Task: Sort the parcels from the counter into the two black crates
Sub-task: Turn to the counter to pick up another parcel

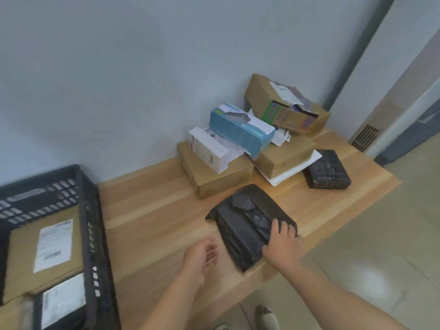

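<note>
While the wooden tabletop [152, 210] spreads beneath both hands, the black crate [95, 234] stands well left of the left fingers, with labelled parcels [47, 246] lying in it. Beyond the right fingers, against the wall, sits the pile of boxes [238, 144], with a small black packet [328, 172] to its right. The black parcel [247, 225] lies flat under the right hand [283, 246], whose fingers [283, 228] bend over its near right corner, thumb against the edge, gripping it. The left hand [200, 258] hovers just left of the parcel, fingers loosely spread, holding nothing.
</note>
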